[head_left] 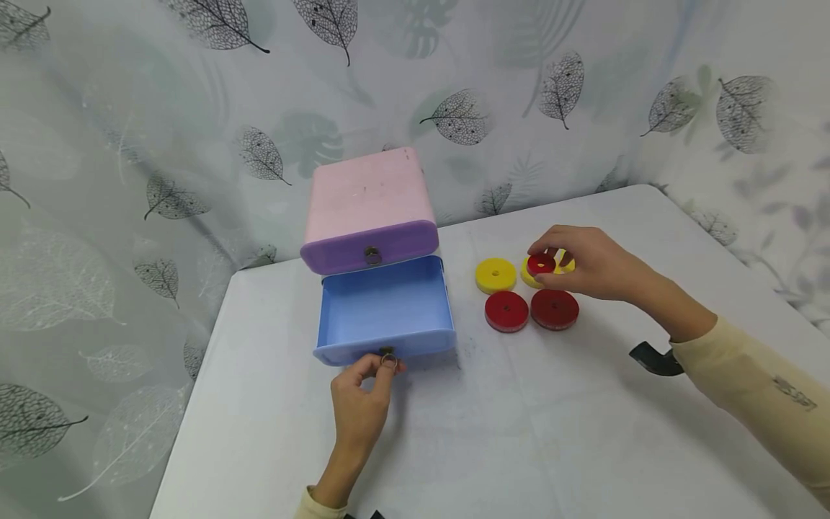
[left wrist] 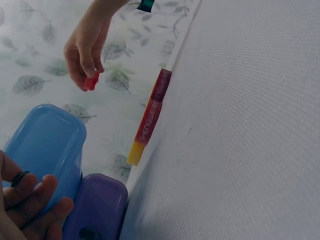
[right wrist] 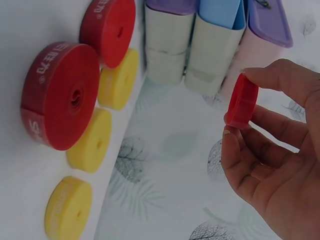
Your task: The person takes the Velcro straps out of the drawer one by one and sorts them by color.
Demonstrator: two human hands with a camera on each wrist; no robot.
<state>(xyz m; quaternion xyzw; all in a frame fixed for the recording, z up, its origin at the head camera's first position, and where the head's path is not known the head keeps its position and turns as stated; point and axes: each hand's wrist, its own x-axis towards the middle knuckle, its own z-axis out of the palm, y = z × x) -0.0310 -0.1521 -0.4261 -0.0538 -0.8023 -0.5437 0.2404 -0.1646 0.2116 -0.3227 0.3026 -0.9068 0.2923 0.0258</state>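
My left hand (head_left: 361,404) holds the small metal ring pull (head_left: 388,358) of a blue drawer (head_left: 385,346), which stands pulled out with a bare bottom. Above it, the purple-fronted drawer (head_left: 350,249) of the pink cabinet (head_left: 369,189) is closed. To the right, my right hand (head_left: 593,264) pinches a small red tape roll (right wrist: 242,101) between thumb and fingertips. In the right wrist view that roll is clear of the table, tilted on edge. Under and beside this hand lie larger tape rolls: two red, one of them here (head_left: 506,311), and several yellow, one here (head_left: 496,275).
A white cloth covers the table (head_left: 493,432). Behind it hangs a leaf-patterned curtain (head_left: 389,86). Below the blue drawer, another purple drawer front (left wrist: 97,205) shows in the left wrist view. A dark strap piece (head_left: 655,359) sticks out at the right sleeve.
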